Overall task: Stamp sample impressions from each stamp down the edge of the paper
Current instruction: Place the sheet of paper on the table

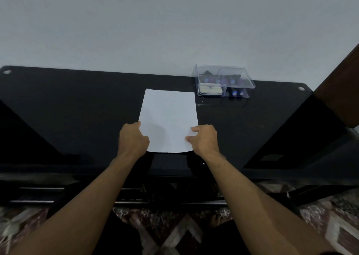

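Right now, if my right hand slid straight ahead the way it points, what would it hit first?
Likely the clear box of stamps: the right hand grips the paper's right edge, with bare table between. Depth is uncertain.

Black desk (77, 103) vs grey wall (136, 21), patterned floor (174, 233).

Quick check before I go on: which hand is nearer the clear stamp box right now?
The right hand, at the paper's right edge, with the clear stamp box farther back on its side. The left hand grips the paper's left edge, across the sheet.
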`<state>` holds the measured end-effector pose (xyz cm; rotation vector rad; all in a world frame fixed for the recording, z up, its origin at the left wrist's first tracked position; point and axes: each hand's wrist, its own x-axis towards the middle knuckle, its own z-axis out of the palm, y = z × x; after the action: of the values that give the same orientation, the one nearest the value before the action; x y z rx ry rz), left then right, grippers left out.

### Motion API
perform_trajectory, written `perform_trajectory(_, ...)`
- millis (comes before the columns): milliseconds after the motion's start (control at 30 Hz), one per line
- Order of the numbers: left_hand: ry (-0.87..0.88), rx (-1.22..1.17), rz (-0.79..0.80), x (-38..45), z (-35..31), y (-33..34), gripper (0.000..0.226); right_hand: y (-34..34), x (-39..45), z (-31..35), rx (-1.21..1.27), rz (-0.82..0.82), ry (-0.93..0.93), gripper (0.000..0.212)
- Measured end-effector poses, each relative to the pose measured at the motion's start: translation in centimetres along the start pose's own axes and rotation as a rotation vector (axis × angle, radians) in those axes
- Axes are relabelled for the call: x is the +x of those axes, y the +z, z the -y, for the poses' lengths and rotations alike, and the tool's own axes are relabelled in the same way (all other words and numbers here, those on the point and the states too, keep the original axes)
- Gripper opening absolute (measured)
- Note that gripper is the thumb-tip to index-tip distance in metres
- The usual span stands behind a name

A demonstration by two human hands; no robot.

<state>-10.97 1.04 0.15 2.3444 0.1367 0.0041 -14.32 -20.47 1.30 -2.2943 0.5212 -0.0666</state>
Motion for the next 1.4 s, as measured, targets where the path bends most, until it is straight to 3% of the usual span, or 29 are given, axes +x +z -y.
perform_trajectory(67,0.014,0.017,-0.025,-0.8,0.3,-0.2,0.007,0.0,-1.0,-0.2,-0.013,0.001,-0.015,0.048)
perform_trajectory(100,0.014,0.015,-0.034,-1.0,0.5,-0.2,0.006,0.0,-1.4,-0.3,-0.015,0.000,-0.018,0.048)
perform_trajectory(300,-0.027,-0.028,-0.025,-1.5,1.4,-0.6,0.009,-0.2,-3.5,-0.3,-0.045,-0.016,-0.048,0.046)
perform_trajectory(433,-0.030,-0.020,-0.004,-1.6,1.6,-0.8,0.027,-0.4,-3.9,-0.3,-0.084,-0.023,-0.053,0.045)
perform_trajectory(633,0.004,0.059,0.018,-1.3,2.3,-0.8,0.007,-0.5,-4.2,-0.5,-0.228,-0.040,-0.083,0.042)
perform_trajectory(767,0.156,0.192,0.079,-2.2,1.4,-0.8,0.045,-0.4,-4.3,-0.2,-0.347,-0.028,-0.162,0.031)
perform_trajectory(900,0.235,0.305,0.109,-2.9,1.4,-0.8,0.035,-0.5,-4.2,-0.4,-0.440,-0.004,-0.219,0.032)
perform_trajectory(1167,0.261,0.403,0.107,-0.9,-0.7,-1.1,0.056,-2.7,-1.9,-0.7,-0.394,0.010,-0.257,0.055)
perform_trajectory(1400,0.328,0.171,0.097,3.3,-7.5,2.7,0.065,-7.4,4.7,-1.2,-0.202,-0.060,-0.193,0.070)
